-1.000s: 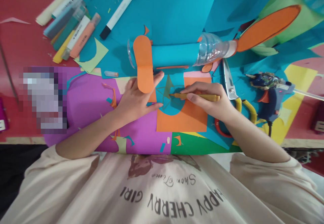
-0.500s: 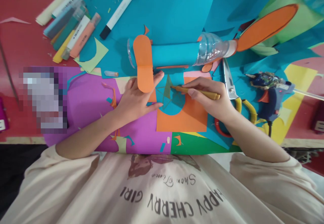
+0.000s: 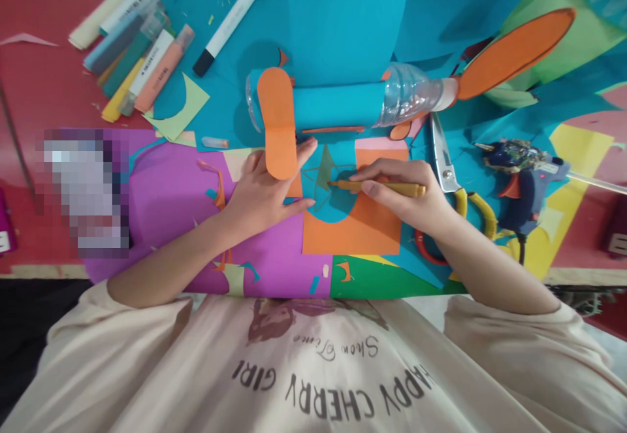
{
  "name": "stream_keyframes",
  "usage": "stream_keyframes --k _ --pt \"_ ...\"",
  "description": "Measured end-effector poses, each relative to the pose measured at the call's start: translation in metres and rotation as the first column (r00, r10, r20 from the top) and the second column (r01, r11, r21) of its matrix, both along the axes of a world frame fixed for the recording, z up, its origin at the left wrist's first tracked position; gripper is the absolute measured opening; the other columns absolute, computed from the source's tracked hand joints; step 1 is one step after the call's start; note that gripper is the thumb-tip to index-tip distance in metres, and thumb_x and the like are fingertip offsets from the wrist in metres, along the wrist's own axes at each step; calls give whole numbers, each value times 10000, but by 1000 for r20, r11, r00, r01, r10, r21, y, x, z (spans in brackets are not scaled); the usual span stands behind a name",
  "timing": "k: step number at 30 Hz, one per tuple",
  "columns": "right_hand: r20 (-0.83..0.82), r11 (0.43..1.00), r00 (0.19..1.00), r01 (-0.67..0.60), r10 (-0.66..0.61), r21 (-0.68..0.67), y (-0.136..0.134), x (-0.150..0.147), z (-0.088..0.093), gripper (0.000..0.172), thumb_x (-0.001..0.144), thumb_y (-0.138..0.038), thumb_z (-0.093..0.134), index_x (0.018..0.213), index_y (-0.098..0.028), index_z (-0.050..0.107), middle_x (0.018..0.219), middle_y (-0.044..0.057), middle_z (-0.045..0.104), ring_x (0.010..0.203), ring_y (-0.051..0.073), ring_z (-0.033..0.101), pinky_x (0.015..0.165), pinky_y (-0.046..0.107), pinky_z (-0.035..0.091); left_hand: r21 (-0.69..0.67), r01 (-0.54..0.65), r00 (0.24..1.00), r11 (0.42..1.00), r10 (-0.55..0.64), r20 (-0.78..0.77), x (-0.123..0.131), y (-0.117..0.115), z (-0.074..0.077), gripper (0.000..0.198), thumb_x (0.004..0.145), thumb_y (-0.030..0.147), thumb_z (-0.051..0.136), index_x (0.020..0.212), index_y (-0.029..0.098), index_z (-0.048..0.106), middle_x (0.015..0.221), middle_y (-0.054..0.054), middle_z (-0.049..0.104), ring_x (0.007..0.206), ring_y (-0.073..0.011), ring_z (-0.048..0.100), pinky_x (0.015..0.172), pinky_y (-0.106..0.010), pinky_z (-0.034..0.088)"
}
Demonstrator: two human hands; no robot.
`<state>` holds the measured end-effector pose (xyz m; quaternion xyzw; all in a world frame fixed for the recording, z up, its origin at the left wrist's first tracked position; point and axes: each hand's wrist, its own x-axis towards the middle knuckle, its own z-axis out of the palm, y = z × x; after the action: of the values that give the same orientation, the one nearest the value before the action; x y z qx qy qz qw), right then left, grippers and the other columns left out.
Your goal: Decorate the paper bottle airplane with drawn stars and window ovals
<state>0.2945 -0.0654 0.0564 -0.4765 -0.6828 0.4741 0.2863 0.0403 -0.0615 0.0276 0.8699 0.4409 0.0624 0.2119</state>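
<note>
My right hand (image 3: 401, 188) grips a yellow-brown marker (image 3: 392, 187), its tip touching a blue paper piece (image 3: 337, 209) with a rounded edge. A star outline is drawn on that piece, and its upper point (image 3: 325, 165) is coloured in. The blue piece overlaps an orange paper sheet (image 3: 353, 240). My left hand (image 3: 267, 188) lies with fingers spread at the left side of the blue piece. Just beyond my hands lies a plastic bottle (image 3: 337, 103) wrapped in blue paper. An orange paper strip (image 3: 279, 123) on the bottle's left end hangs over my left fingers.
Scissors (image 3: 448, 172) and a glue gun (image 3: 526, 188) lie to the right. Several markers (image 3: 142, 61) are piled at upper left, with a black-and-white marker (image 3: 225, 28) beside them. A pixelated object (image 3: 91, 191) sits at far left. Paper scraps (image 3: 179, 110) are scattered around.
The marker tip has moved slightly down along the coloured star point, my right hand shifting with it. My left hand stays in place. Blue paper behind the bottle looks shifted.
</note>
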Motion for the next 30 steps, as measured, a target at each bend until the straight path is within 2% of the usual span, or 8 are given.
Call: stream_keyframes --k 9,26,30 --pt "-1 995 1000 -11 11 -95 2 1 3 131 837 -262 649 787 -200 753 743 19 755 661 150 694 558 239 542 -3 -3 1000 1000 3 8 0 0 -1 777 946 487 585 1581 237 214 1559 -135 427 1433 -334 405 1110 -445 315" --pt "-10 995 1000 -10 9 -95 2 2 1 131 843 -260 653 786 -196 752 744 23 752 655 150 686 550 241 525 -26 -5 1000 1000 5 5 0 1 1 776 949 468 588 1585 235 209 1561 -139 423 1435 -336 403 1116 -454 315" --pt "-18 994 999 26 -28 -103 2 3 -2 210 870 -334 627 746 -206 740 714 21 731 648 158 677 566 267 532 -5 -3 1000 1000 3 8 0 1 0 766 951 477 582 1582 237 220 1557 -136 431 1432 -334 409 1106 -449 321"
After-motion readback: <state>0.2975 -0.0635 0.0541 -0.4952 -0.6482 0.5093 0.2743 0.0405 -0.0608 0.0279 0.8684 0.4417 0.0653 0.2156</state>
